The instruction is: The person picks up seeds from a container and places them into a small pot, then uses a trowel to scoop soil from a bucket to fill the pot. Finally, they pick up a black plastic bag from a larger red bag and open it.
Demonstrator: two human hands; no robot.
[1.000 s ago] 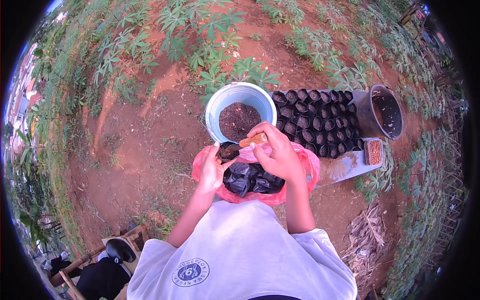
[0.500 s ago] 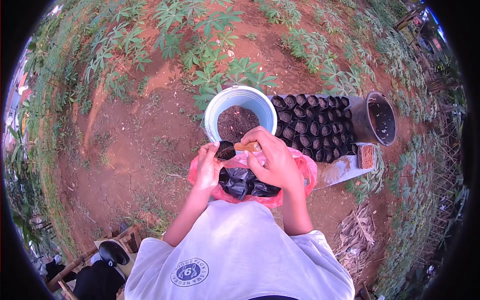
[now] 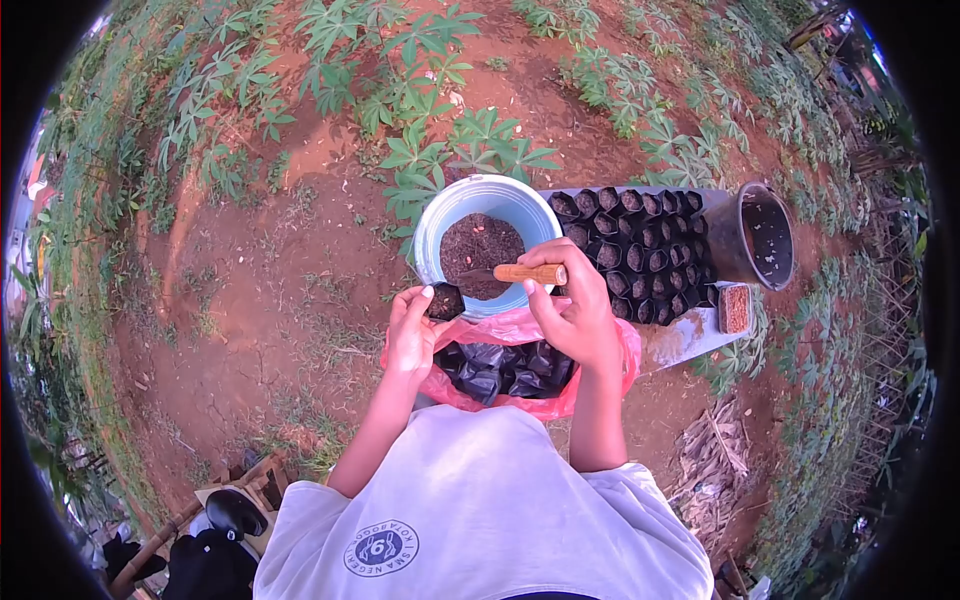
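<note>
My left hand (image 3: 412, 330) pinches a small black seedling bag (image 3: 445, 302) by its rim, just off the near left side of the bucket. Dark soil shows inside the bag. In my right hand (image 3: 575, 310) is a trowel (image 3: 530, 273), gripped by its wooden handle; its dark blade points left into the light-blue bucket (image 3: 432, 225) and partly blends with the soil (image 3: 482, 245) there. Below both hands lies a pink plastic bag (image 3: 615, 375) holding folded black seedling bags (image 3: 500, 370).
Right of the bucket, rows of soil-filled black bags (image 3: 630, 255) stand on a pale board (image 3: 680, 340). A dark bucket (image 3: 765, 235) and a small container of reddish-brown grains (image 3: 735, 308) sit at its right end. Leafy plants (image 3: 415, 155) grow beyond the buckets.
The trowel has moved from the mouth of the small black bag, right and up over the soil in the bucket. My left hand keeps hold of the bag almost in place.
</note>
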